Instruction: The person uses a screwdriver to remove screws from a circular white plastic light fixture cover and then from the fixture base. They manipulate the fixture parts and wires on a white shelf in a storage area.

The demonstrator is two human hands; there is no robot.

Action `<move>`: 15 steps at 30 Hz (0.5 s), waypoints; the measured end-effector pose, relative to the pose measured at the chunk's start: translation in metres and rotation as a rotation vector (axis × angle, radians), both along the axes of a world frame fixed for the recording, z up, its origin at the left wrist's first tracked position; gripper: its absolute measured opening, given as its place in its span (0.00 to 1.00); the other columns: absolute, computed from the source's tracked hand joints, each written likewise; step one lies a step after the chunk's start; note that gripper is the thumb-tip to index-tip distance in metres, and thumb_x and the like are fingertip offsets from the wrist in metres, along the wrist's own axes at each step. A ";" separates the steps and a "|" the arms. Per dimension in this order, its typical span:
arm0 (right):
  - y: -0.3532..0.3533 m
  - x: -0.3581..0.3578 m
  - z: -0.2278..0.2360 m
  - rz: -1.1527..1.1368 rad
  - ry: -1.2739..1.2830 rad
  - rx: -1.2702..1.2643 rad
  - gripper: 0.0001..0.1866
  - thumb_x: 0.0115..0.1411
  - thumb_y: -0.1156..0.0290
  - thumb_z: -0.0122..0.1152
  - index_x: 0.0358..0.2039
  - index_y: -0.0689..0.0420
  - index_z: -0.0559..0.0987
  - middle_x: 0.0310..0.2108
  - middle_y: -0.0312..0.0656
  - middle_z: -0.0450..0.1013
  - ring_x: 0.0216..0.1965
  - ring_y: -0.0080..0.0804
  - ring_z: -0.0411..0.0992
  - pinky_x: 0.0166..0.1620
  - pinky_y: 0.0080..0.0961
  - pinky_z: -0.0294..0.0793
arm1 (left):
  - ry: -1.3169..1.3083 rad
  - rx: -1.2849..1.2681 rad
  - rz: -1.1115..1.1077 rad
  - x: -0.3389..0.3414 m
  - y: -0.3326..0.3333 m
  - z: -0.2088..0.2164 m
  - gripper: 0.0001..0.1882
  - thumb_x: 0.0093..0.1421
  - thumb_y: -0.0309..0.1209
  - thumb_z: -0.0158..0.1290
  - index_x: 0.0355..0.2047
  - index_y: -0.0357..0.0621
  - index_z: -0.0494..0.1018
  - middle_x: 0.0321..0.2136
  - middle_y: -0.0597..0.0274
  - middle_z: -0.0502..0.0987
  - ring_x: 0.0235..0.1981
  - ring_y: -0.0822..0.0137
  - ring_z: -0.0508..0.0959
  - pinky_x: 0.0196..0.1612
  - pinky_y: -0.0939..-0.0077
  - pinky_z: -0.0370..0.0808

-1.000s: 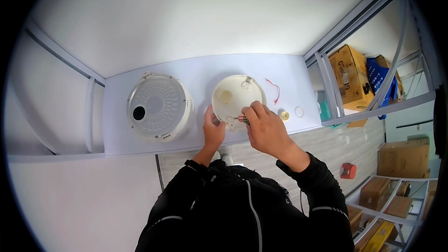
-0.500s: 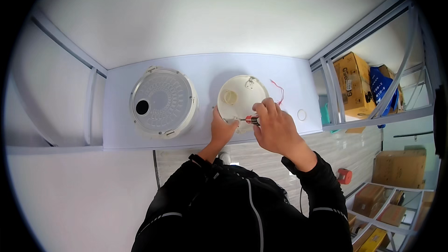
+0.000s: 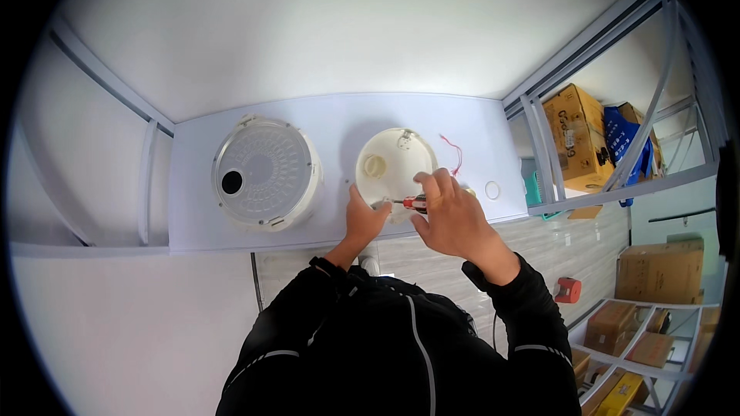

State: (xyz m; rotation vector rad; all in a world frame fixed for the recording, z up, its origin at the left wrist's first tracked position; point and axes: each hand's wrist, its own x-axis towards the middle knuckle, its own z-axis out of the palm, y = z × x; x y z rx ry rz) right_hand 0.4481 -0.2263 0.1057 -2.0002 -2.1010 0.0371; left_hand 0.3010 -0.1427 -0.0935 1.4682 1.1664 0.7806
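White tabletop (image 3: 478, 135) carries the round shell (image 3: 405, 166) just beyond the fingers. Left hand (image 3: 364, 217): fingers pinch its near rim, apparently for bracing. Right hand (image 3: 459, 219): fingers wrap the screwdriver (image 3: 415, 203), shaft toward the left thumb. Room extends leftward to the lidded drum (image 3: 266, 166); front edge passes beneath the hands.

Since a second ago, relative to the round cream lid (image 3: 407, 169), the right hand (image 3: 455, 217) and red-handled screwdriver (image 3: 415, 203) have shifted rightward, mostly covering the small yellowish round piece (image 3: 472, 192), while the left hand's (image 3: 365, 219) thumb reaches farther right at the near rim.
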 end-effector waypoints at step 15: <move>-0.003 -0.015 -0.003 -0.112 -0.074 -0.080 0.19 0.65 0.63 0.67 0.48 0.60 0.72 0.32 0.47 0.73 0.27 0.43 0.77 0.25 0.38 0.73 | 0.036 0.031 0.012 -0.002 0.003 -0.006 0.40 0.53 0.34 0.71 0.60 0.33 0.63 0.47 0.41 0.83 0.49 0.44 0.85 0.52 0.55 0.80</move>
